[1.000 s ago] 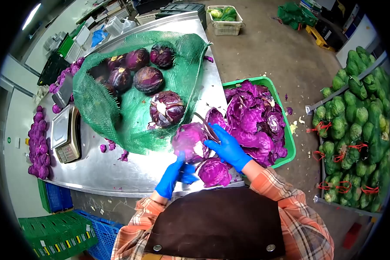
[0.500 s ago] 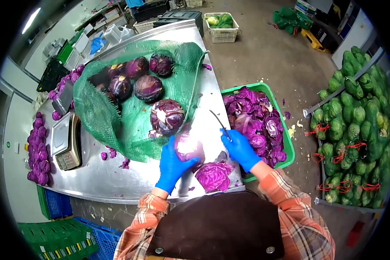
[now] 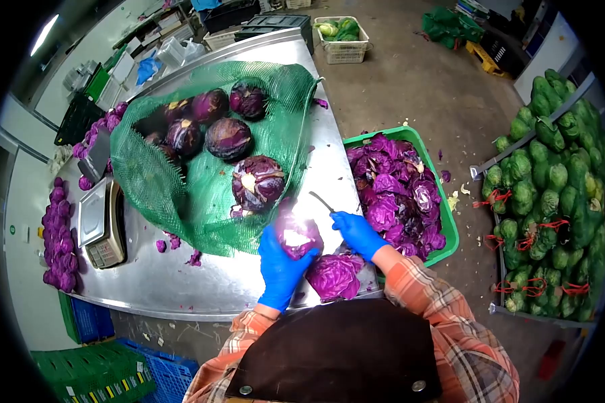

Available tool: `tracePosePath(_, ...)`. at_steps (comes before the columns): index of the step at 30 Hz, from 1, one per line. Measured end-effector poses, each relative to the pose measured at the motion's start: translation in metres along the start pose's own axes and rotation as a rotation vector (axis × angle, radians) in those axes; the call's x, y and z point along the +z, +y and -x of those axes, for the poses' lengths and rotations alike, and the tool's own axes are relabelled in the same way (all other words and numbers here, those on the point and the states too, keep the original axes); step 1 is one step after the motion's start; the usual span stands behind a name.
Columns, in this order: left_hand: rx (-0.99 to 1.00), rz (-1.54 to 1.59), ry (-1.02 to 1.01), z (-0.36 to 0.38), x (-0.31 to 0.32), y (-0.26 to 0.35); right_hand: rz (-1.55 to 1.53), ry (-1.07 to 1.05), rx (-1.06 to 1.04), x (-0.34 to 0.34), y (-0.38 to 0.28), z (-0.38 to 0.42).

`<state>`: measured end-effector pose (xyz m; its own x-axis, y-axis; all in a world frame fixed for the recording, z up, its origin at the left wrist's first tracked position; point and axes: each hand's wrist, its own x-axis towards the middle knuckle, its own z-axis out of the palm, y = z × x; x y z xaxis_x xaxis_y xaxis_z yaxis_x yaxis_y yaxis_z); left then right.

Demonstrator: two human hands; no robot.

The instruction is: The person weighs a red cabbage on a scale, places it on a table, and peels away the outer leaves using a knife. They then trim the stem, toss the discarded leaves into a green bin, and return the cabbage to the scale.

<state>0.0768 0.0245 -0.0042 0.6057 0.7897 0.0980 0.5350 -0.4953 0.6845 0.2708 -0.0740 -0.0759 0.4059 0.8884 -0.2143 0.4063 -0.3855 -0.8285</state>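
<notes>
Gloved in blue, my left hand (image 3: 281, 265) grips a red cabbage (image 3: 294, 235) at the table's near edge; glare whitens part of it. My right hand (image 3: 357, 234), also blue-gloved, is closed round the handle of a dark curved knife (image 3: 321, 201), whose blade points to the upper left, just right of the cabbage. Loose purple cabbage leaves (image 3: 335, 277) lie on the metal below the knife hand. Behind the held cabbage, a green mesh bag (image 3: 205, 178) lies spread open with several cabbages on it, the nearest (image 3: 257, 183) showing a pale cut stem.
A green crate (image 3: 450, 218) full of cabbage leaves stands right of the metal table (image 3: 148, 285). At the left are a scale (image 3: 101, 232) and stacked purple cabbages (image 3: 59, 235). Bagged green vegetables (image 3: 551, 201) fill a rack at the right. A white basket (image 3: 344, 52) sits behind.
My left hand and the cabbage have shifted slightly right. My right hand has moved left and a little down, bringing the knife closer to the cabbage.
</notes>
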Motion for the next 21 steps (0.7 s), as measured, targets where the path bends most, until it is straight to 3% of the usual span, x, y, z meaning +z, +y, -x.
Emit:
tracePosePath(1, 0.023, 0.044, -0.002, 0.001, 0.000, -0.008, -0.193, 0.042, 0.061, -0.010, -0.013, 0.010)
tracePosePath(3, 0.022, 0.078, -0.023, 0.008, 0.001, -0.024, -0.286, 0.000, 0.085, -0.020, -0.044, 0.020)
tracePosePath(5, 0.055, 0.146, -0.058, 0.010, -0.003, -0.035, -0.394, 0.015, -0.003, -0.006, -0.059, 0.021)
tracePosePath(6, 0.069, 0.255, -0.103, 0.011, -0.005, -0.044, -0.416, -0.077, 0.016, -0.008, -0.068, 0.021)
tracePosePath(7, 0.056, 0.399, -0.144, 0.012, -0.008, -0.047, -0.459, -0.231, 0.222, -0.013, -0.078, 0.019)
tracePosePath(9, 0.133, 0.444, -0.188, 0.013, -0.016, -0.057, -0.582, -0.292, 0.202, 0.000, -0.072, 0.015)
tracePosePath(12, 0.104, 0.495, -0.185, 0.016, -0.015, -0.056, -0.551, -0.257, 0.201, 0.008, -0.073, 0.017)
tracePosePath(15, 0.117, 0.444, -0.190, 0.019, -0.011, -0.061, -0.528, -0.076, 0.319, 0.020, -0.054, 0.006)
tracePosePath(19, 0.191, 0.362, -0.264, 0.017, -0.017, -0.067, -0.254, -0.029, 0.188, 0.018, -0.016, -0.011)
tracePosePath(21, 0.247, 0.175, -0.259, 0.012, -0.024, -0.056, -0.103, 0.186, -0.086, 0.027, 0.013, -0.019)
